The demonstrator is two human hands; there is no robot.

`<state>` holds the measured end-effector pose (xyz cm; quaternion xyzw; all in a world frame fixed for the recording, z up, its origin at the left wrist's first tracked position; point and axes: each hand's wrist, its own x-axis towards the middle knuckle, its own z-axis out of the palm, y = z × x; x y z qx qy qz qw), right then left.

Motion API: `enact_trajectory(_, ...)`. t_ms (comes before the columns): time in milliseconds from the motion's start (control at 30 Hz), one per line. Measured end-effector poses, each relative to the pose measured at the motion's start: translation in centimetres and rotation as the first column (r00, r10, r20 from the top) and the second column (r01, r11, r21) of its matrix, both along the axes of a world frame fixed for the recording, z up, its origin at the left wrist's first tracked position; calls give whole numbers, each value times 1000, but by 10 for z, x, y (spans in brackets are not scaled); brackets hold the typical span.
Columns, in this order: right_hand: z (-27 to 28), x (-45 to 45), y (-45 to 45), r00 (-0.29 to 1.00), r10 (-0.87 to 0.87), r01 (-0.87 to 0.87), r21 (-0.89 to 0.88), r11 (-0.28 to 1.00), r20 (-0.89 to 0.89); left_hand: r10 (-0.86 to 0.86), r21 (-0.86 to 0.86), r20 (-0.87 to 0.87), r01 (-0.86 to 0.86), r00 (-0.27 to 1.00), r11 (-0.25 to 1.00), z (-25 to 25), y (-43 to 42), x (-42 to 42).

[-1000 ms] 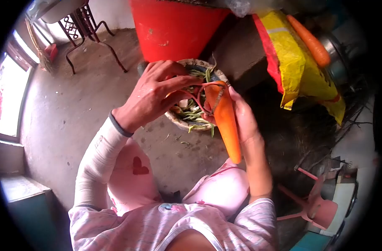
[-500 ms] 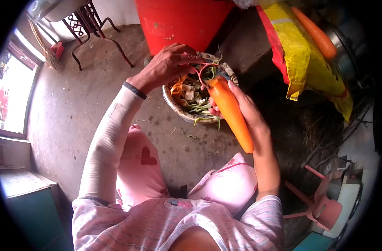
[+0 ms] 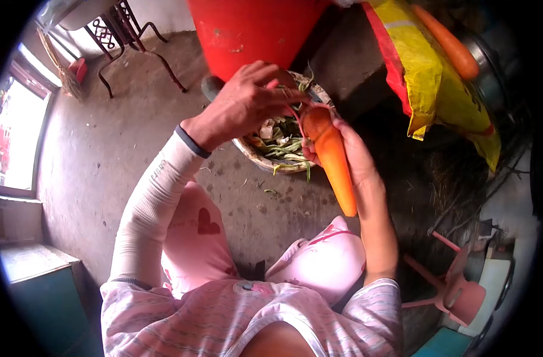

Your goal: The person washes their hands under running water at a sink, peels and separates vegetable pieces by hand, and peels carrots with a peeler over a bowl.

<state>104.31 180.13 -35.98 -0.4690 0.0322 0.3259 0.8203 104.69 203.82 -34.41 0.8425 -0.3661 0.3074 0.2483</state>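
Observation:
My left hand (image 3: pixel 245 104) is closed round a red looped tool (image 3: pixel 297 118), which looks like a peeler; much of it is hidden by the fingers. Its end is at the thick upper end of a large orange carrot (image 3: pixel 334 160). My right hand (image 3: pixel 358 154) grips that carrot from the right side, and its narrow tip points down toward my knees. Below both hands stands a round basket (image 3: pixel 253 156) holding green scraps (image 3: pixel 286 149) and some pale pieces.
A red bucket (image 3: pixel 248 35) stands behind the basket. At upper right are a yellow and red bag (image 3: pixel 429 71), another carrot (image 3: pixel 447 41) and a metal pot (image 3: pixel 488 65). A pink stool (image 3: pixel 462 297) lies at lower right, and a metal-legged stand (image 3: pixel 114 44) is at upper left.
The tool has moved from beside the carrot's thick end onto it, and my left hand has shifted slightly right. Carrot and view moved right from the first frame, then stayed nearly still.

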Motion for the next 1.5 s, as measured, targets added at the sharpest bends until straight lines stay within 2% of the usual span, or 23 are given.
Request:
enact_trajectory(100,-8,5,-8,984,137,-128,-80,989,114,-69,38,34,67,997,997,-11,2,10)
enact_trajectory(167,-2,4,-7,986,137,-124,-128,984,95,-83,-19,-97,81,992,997,-15,16,18)
enact_trajectory(200,1,3,-5,987,134,-120,-151,981,88,-61,-48,-112,56,992,997,-24,21,25)
enact_trajectory(300,1,3,-7,990,135,-133,-40,990,38,139,78,-121,-131,983,988,-40,50,36)
enact_trajectory(333,3,4,-7,990,138,-138,-27,990,25,168,22,-248,-168,954,985,-41,53,33)
enact_trajectory(533,2,4,3,997,48,-39,140,989,-60,36,-95,-170,-53,985,994,-11,20,12)
enact_trajectory(633,16,-8,14,999,-34,33,114,993,6,-45,41,10,44,999,998,-2,3,-1)
enact_trajectory(667,13,-5,13,999,7,-10,83,997,37,-34,90,22,32,999,995,-1,1,-2)
enact_trajectory(767,1,0,-5,986,132,-118,-139,983,101,-39,-13,-57,38,998,999,-14,20,17)
enact_trajectory(800,2,0,-3,987,133,-110,-215,970,91,34,-12,-96,-35,995,999,-21,27,24)
enact_trajectory(833,2,0,-3,987,135,-117,-180,977,89,110,120,-45,-104,993,987,-22,36,26)
enact_trajectory(900,3,0,-4,986,142,-132,-113,985,85,179,73,-150,-170,972,983,-31,46,28)
enact_trajectory(1000,10,0,2,995,96,-96,-2,995,30,131,-41,-155,-139,979,989,-25,38,23)
enact_trajectory(1100,7,4,1,996,78,-74,103,992,-39,38,-56,-135,-45,990,997,-9,21,11)
enact_trajectory(1133,3,5,0,997,64,-63,27,998,-53,-32,-62,-88,27,996,998,-6,13,8)
enact_trajectory(1167,3,3,1,999,30,-29,20,999,-37,-37,21,-40,38,999,999,-2,9,4)
enact_trajectory(1233,14,-6,12,999,-40,40,5,999,-11,-50,66,-18,51,999,997,2,2,-2)
enact_trajectory(1333,4,0,-4,976,157,-138,-126,982,152,-35,-16,-68,34,997,999,-13,18,16)
enact_trajectory(1367,3,1,-3,975,165,-151,-100,983,146,-1,-65,-53,-2,999,998,-16,21,19)
enact_trajectory(1433,3,2,-3,975,180,-174,-51,983,131,145,131,91,-156,985,979,-23,41,29)
enact_trajectory(1467,7,2,-2,981,157,-155,-28,988,111,151,-17,-60,-152,987,988,-34,49,32)
enact_trajectory(1500,13,-1,0,987,133,-133,-4,991,90,147,-61,-65,-151,987,987,-30,48,31)
